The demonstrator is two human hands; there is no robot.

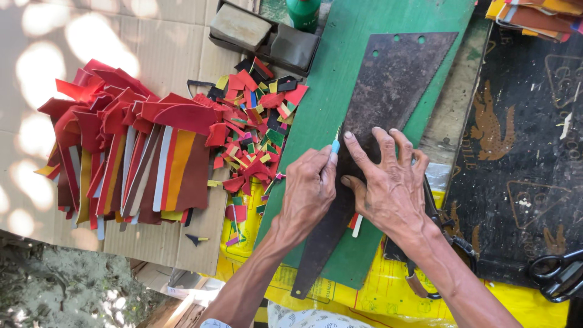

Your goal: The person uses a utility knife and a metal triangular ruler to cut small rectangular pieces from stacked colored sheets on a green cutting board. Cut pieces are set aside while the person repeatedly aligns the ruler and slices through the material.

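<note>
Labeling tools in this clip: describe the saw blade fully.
The saw blade is a long, dark, rusty metal wedge with small holes near its wide far end and teeth along its right edge. It lies flat on the green board, narrowing toward the person. The right hand presses it down; the left hand holds a small knife at its left edge.

A dark, rusty saw blade (382,121) lies flat across the green board (328,91) — a small blue-handled knife (335,144) stands against its left edge.

Scraps (252,121) lie left of board (322,109); blade (388,91) on it.
</note>
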